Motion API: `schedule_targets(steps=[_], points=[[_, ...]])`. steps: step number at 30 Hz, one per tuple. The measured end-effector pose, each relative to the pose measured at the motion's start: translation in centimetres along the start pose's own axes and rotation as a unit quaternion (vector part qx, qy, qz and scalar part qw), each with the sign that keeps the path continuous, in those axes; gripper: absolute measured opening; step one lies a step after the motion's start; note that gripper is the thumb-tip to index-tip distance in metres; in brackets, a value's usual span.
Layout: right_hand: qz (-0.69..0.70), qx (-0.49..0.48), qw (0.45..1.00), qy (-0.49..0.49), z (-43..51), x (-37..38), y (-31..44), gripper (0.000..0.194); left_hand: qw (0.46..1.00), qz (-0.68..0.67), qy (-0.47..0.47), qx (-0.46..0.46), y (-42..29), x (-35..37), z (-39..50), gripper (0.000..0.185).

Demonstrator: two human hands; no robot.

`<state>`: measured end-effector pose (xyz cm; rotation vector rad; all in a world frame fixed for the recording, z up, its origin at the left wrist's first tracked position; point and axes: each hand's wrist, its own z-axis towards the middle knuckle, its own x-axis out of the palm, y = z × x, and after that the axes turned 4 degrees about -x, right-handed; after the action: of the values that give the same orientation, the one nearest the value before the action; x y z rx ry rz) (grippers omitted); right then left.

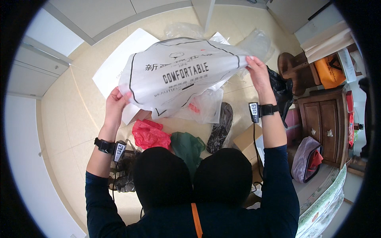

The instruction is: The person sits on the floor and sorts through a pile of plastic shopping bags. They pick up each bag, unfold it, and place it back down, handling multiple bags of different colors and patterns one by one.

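Observation:
A large white translucent plastic bag [178, 74] with black printing is spread between my two hands, above the floor. My left hand [117, 99] pinches its lower left edge between thumb and fingers. At the opposite end, my right hand [256, 70] grips the right corner. Beneath and behind the bag lie a white sheet [110, 71] and clear plastic bags [205, 107]. Nearer my knees are a crumpled red plastic bag [150, 134], a dark green plastic bag [187, 147] and a black patterned shoe sole or insole [220, 128] that looks wrapped in clear plastic.
To the right stand a dark wooden cabinet [321, 128], a round-topped wooden stool [290, 73], a black plastic bag [279, 89] and an open cardboard box [247, 139]. A clear bag of dark items [123, 175] lies beside my left knee. Grey cabinets [35, 68] line the far left.

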<state>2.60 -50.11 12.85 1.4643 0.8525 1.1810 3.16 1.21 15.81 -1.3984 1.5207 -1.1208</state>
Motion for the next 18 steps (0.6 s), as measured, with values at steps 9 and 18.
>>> schedule_targets(steps=[9, 18], points=[[-0.016, -0.225, 0.974, 0.031, -5.7, -1.2, 10.5, 0.027, 0.983, -0.046, 0.072, 0.163, -6.5, 4.1, -2.5, 0.045], [-0.148, -0.139, 0.970, -0.132, -5.1, -5.1, 10.3, 0.021, 0.994, -0.021, 0.040, 0.098, -7.1, 6.2, -0.8, 0.023]])
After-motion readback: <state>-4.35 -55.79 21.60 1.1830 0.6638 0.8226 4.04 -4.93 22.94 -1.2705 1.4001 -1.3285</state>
